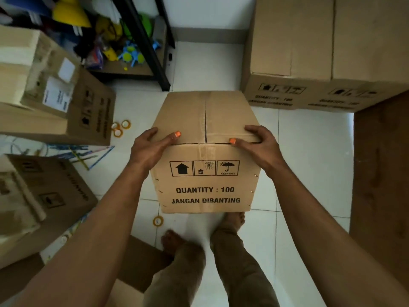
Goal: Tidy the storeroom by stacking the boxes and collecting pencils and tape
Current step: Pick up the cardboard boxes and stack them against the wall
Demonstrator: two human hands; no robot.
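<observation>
Over the floor tiles, the box [205, 151] was held by both hands at its top front edge: left hand [150, 147] and right hand [259, 142] had fingers curled over the corners. Stiff cardboard, probably light; safer taken lower on the sides. Print read "QUANTITY : 100", "JANGAN DIBANTING", "KEEP DRY".

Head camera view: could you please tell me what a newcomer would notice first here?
A cardboard box marked QUANTITY : 100 fills the centre, with the left hand and right hand on its top front edge. Tape rolls and loose pencils lie on the white floor to its left.
</observation>
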